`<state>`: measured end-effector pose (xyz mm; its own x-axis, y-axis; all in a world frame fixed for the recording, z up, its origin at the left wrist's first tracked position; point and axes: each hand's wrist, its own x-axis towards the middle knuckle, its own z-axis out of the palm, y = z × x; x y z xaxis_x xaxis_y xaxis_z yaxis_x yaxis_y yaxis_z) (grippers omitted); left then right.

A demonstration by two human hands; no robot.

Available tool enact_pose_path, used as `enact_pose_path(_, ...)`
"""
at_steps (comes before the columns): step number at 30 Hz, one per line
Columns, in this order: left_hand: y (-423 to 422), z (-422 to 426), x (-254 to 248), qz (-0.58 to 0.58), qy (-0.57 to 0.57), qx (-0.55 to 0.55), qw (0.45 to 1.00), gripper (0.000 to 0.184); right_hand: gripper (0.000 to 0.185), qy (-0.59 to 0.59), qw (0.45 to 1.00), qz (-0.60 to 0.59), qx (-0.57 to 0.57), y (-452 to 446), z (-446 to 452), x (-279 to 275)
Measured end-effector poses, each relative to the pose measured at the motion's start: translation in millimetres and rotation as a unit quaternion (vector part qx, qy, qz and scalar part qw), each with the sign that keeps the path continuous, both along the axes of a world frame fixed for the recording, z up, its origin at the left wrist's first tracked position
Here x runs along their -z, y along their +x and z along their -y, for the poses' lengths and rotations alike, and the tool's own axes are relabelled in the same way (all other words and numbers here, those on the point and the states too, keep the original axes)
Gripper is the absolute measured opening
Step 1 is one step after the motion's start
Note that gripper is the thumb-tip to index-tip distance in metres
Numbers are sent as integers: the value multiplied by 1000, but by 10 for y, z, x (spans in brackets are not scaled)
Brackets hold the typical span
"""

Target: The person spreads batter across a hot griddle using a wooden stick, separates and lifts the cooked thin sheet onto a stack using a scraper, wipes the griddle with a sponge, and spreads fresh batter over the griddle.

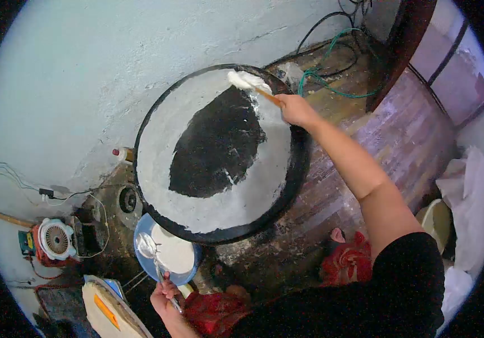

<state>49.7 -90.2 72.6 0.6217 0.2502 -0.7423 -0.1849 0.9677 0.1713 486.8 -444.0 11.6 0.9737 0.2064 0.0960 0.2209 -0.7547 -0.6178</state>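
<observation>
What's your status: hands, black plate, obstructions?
Black plate part coated white, dark patch bare. Right hand gripping wooden-handled tool, plate's far edge. Left hand holding ladle, at blue bowl. No obstruction visible.

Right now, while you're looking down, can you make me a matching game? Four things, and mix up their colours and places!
1. round pan
2. bowl
3. long spoon
4. wooden-handled tool

A. in the right hand
B. blue
C. pale ring around a dark middle
D. in the left hand

Right pairs: 1-C, 2-B, 3-D, 4-A
</observation>
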Motion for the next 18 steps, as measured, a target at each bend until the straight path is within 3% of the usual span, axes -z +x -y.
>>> enact_pose_path(1,-26,-10,-8,-12,-1,-1,1000,31,27,71,997,-34,-14,-64,52,61)
enact_pose_path(4,-136,-106,103,40,69,46,996,30,27,20,996,29,84,-156,174,42)
enact_pose_path(5,-178,-136,123,44,68,46,996,30,28,-44,997,22,54,-212,91,60)
enact_pose_path(6,-162,-114,94,47,50,37,997,30,29,25,999,29,10,-318,-3,110)
enact_pose_path(8,-196,-112,90,52,30,28,998,30,29,198,937,-283,45,-495,-165,-201)
enact_pose_path(9,-217,-140,119,73,23,45,996,30,29,198,938,-281,44,-455,-138,-132)
enact_pose_path(11,-260,-180,140,97,19,58,993,30,29,171,979,-78,73,-256,-106,138)
enact_pose_path(12,-287,-180,144,95,22,54,994,30,29,171,980,-77,70,-272,-178,163)
enact_pose_path(14,-324,-175,141,88,26,48,995,31,28,20,999,48,-13,-325,-322,237)
enact_pose_path(16,-348,-151,134,90,31,41,995,32,28,76,989,-128,25,-647,-583,-121)
enact_pose_path(18,-364,-143,127,94,44,34,994,34,28,31,992,-125,10,-751,-628,-149)
